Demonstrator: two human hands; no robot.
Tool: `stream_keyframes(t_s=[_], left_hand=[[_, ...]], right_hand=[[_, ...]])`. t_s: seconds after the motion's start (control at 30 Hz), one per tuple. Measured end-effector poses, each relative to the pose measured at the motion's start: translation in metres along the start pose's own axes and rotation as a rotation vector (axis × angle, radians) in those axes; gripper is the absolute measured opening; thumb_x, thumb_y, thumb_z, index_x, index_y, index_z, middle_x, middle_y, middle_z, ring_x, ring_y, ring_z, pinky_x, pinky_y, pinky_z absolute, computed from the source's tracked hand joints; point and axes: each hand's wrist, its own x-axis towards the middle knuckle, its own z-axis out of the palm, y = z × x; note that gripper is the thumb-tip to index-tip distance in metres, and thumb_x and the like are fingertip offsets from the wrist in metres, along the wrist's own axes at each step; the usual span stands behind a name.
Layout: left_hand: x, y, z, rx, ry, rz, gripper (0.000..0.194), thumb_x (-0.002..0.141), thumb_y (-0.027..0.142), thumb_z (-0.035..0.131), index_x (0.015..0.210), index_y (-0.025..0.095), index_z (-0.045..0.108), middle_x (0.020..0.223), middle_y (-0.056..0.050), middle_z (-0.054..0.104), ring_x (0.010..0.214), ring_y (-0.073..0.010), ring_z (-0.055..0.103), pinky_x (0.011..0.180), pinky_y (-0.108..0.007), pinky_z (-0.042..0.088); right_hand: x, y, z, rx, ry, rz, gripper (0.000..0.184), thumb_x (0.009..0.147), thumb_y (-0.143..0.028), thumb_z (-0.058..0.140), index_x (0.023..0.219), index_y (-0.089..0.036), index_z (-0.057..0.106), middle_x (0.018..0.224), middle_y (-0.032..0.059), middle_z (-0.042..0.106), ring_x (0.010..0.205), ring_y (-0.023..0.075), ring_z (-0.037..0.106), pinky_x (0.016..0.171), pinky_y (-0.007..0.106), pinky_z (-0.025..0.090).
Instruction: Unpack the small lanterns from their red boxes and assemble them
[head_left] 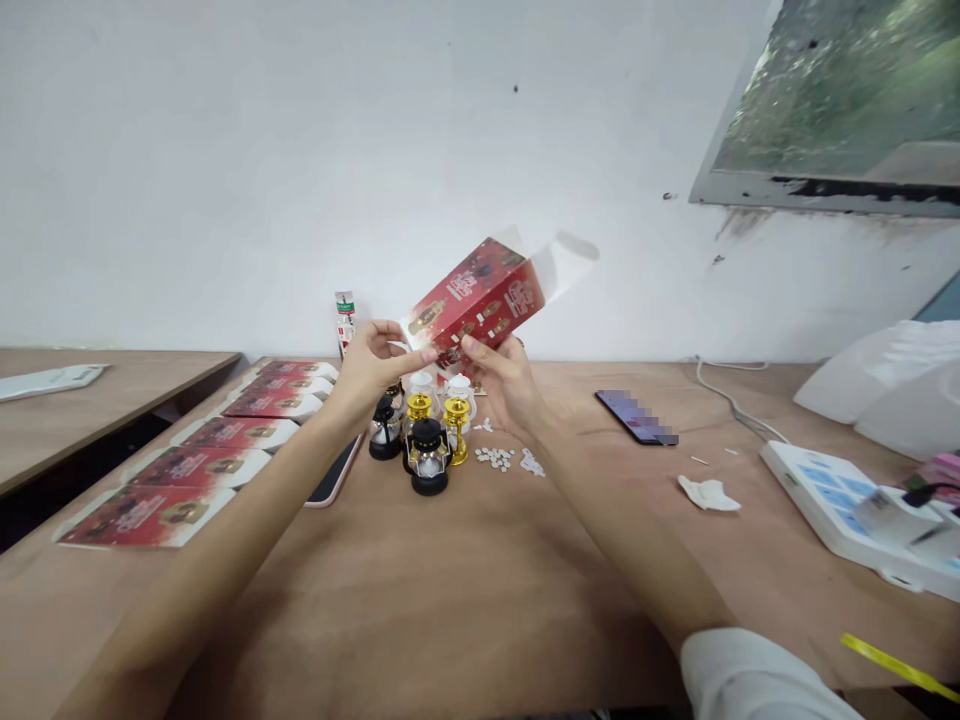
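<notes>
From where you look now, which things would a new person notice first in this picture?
Most likely the red printed box, held up in the air between the left hand and the right hand, its white flap open. Just below, small black, gold and white lanterns stand grouped on the table. To their left, flat red cartons lie in a row.

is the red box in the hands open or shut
Open at the raised end: the red box has white flaps sticking out there. Lower end: cannot tell.
</notes>
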Motion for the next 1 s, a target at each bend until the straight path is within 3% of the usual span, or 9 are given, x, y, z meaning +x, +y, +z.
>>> stream_keyframes(t_s=[0.2,0.37,0.53,0.67,0.83,1.0], left_hand=[[0.001,-0.006,-0.002,0.022,-0.089,-0.193,0.046,0.055,0.036,0.08,0.078,0.02,0.045,0.067,0.003,0.061,0.062,-0.0147,0.06,0.053,-0.025,0.042],[0.004,-0.008,-0.004,-0.052,-0.142,-0.164,0.044,0.052,0.028,0.081,0.083,0.018,0.051,0.07,0.003,0.063,0.064,-0.0109,0.058,0.058,-0.022,0.042],[0.001,-0.008,0.006,-0.204,0.028,-0.184,0.026,0.062,0.025,0.073,0.076,0.019,0.052,0.067,0.005,0.053,0.056,-0.0057,0.048,0.051,-0.017,0.038],[0.001,-0.008,0.012,-0.376,0.12,-0.36,0.017,0.075,0.032,0.061,0.078,0.019,0.051,0.072,0.001,0.054,0.059,-0.009,0.051,0.049,-0.018,0.04],[0.002,-0.006,0.011,-0.486,0.051,-0.623,0.019,0.085,0.036,0.051,0.079,0.018,0.049,0.073,-0.004,0.059,0.063,-0.014,0.059,0.054,-0.025,0.049],[0.003,-0.012,0.014,-0.489,0.012,-0.535,0.016,0.085,0.033,0.056,0.085,0.017,0.053,0.075,-0.007,0.065,0.065,-0.014,0.064,0.061,-0.024,0.054]], right_hand=[[0.008,0.011,-0.009,0.026,0.058,0.058,0.04,0.052,-0.038,0.078,0.084,-0.02,0.061,0.092,0.0045,0.068,0.088,0.0216,0.062,0.079,0.038,0.052],[0.011,0.009,-0.012,0.07,0.105,0.117,0.038,0.057,-0.037,0.075,0.087,-0.019,0.06,0.093,0.0052,0.067,0.088,0.021,0.061,0.077,0.037,0.053],[0.011,0.011,-0.011,0.161,0.141,0.142,0.031,0.055,-0.029,0.076,0.079,-0.019,0.059,0.083,0.0016,0.066,0.076,0.0157,0.06,0.074,0.032,0.053],[0.009,0.019,-0.008,0.182,0.102,0.068,0.031,0.055,-0.025,0.076,0.081,-0.019,0.06,0.082,0.0004,0.067,0.077,0.0155,0.061,0.074,0.031,0.054],[0.008,0.023,-0.007,0.14,0.058,-0.026,0.044,0.056,-0.024,0.077,0.097,-0.021,0.06,0.086,0.0005,0.069,0.084,0.0176,0.063,0.08,0.034,0.054],[0.008,0.017,-0.01,0.088,0.055,-0.041,0.048,0.057,-0.028,0.076,0.101,-0.021,0.059,0.089,0.0022,0.069,0.088,0.0193,0.063,0.084,0.036,0.053]])
